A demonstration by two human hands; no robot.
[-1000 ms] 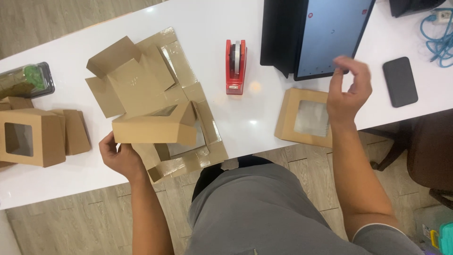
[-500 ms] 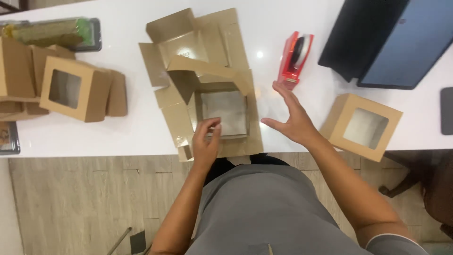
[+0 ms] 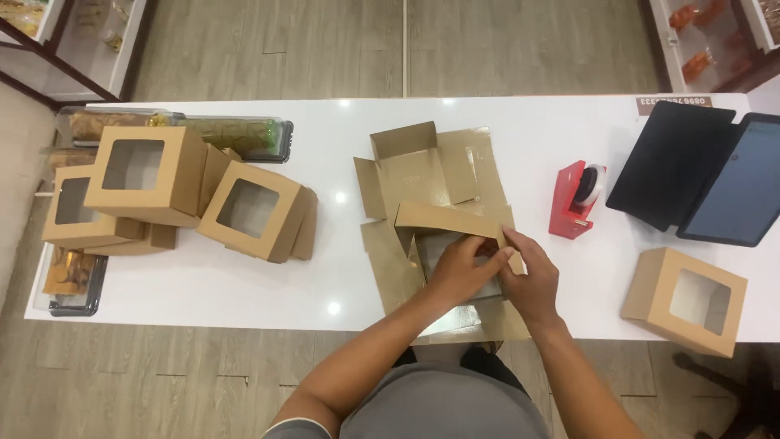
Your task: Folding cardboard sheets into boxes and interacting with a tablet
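A half-folded brown cardboard box (image 3: pixel 443 219) lies on a pile of flat box blanks (image 3: pixel 422 171) at the near middle of the white table (image 3: pixel 325 114). My left hand (image 3: pixel 459 268) presses into the box's inside and grips a flap. Beside it, my right hand (image 3: pixel 532 280) pinches the box's right wall. The two hands touch each other over the box.
Three folded window boxes (image 3: pixel 252 210) are stacked at the left, by clear plastic trays of food (image 3: pixel 236 130). A red tape dispenser (image 3: pixel 573 199) stands right of the blanks. Further right a dark tablet in a case (image 3: pixel 699 175) and one finished window box (image 3: pixel 686 301).
My right hand has come down from the air onto the box. The left hand has gone further into it. The camera view has shifted and shows more of the table.
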